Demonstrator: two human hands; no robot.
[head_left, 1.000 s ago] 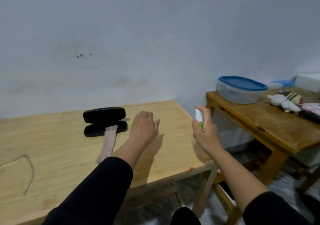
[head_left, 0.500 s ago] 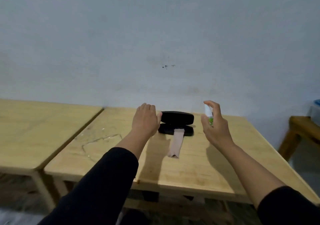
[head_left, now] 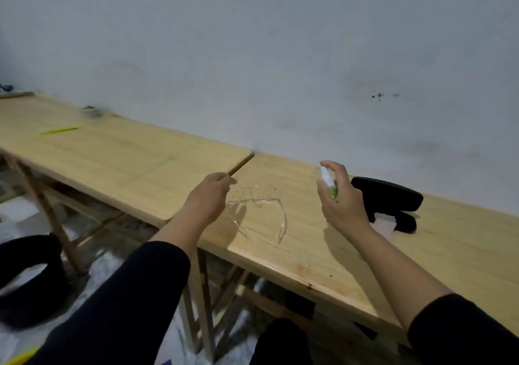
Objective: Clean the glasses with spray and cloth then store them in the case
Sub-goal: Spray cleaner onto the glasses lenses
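meanwhile right hand grips spray bottle beside glasses.

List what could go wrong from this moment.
The clear glasses lie near the table's front edge; the reaching left hand could knock them off. The right hand holds the spray bottle off to their side, so spray may miss the lenses and wet the wood.
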